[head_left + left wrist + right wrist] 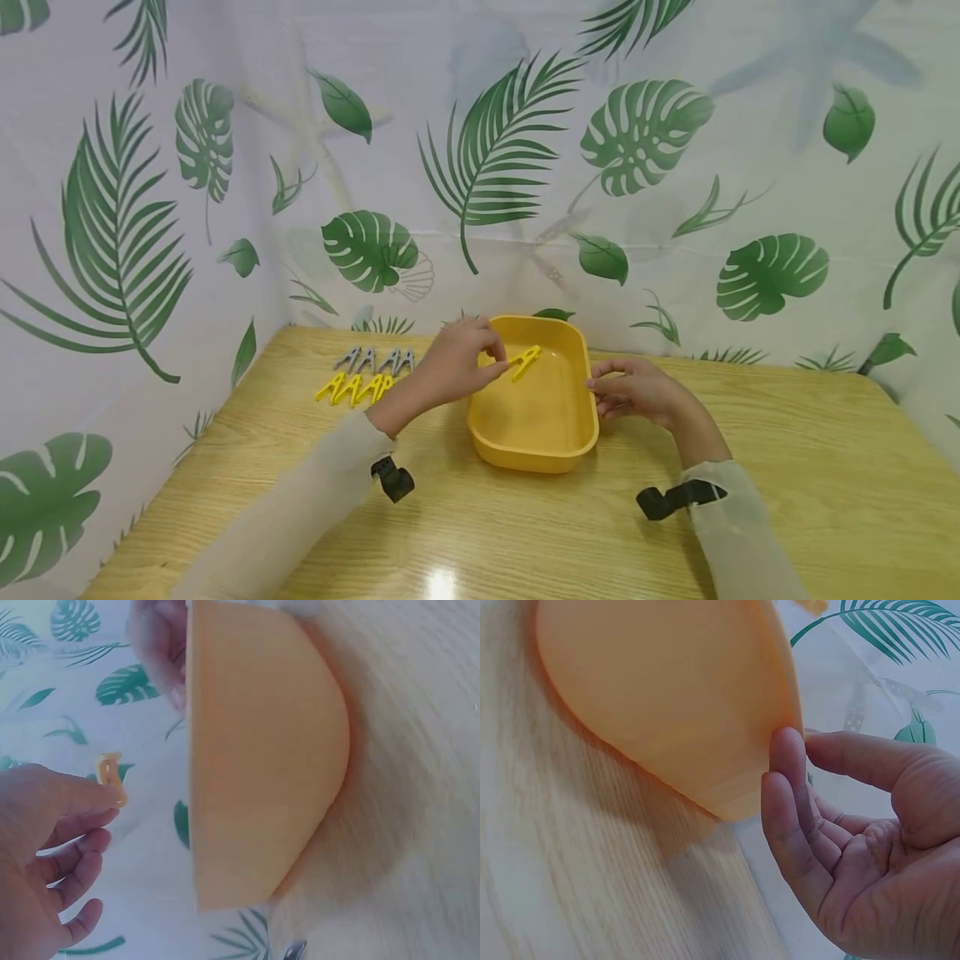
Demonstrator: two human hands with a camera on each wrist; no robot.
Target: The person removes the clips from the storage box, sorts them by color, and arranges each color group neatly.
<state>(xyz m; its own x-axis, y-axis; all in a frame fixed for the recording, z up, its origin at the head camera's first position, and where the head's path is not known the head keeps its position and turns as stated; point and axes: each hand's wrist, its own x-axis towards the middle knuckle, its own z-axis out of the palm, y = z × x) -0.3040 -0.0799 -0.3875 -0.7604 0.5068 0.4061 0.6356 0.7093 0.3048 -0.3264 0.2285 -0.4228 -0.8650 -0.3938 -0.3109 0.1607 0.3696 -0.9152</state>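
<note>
My left hand (pixel 459 360) pinches a yellow clothespin (pixel 527 363) between thumb and forefinger, over the inside of a yellow plastic bin (pixel 525 461). The left wrist view has the clothespin (pixel 111 780) at the fingertips, apart from the bin's wall (pixel 262 750), with the other fingers loosely bent. On the bin's right side my right hand (pixel 637 390) grips the rim. Up close in the right wrist view, the thumb and fingers (pixel 789 814) are on either side of that rim. The bin stands on the wooden table, and no other clothespin shows inside it.
Left of the bin, a row of grey clothespins (pixel 366 360) lies behind a row of yellow clothespins (pixel 352 390), several in each, partly behind my left forearm. A leaf-patterned cloth (pixel 510 250) hangs behind the table (pixel 525 533).
</note>
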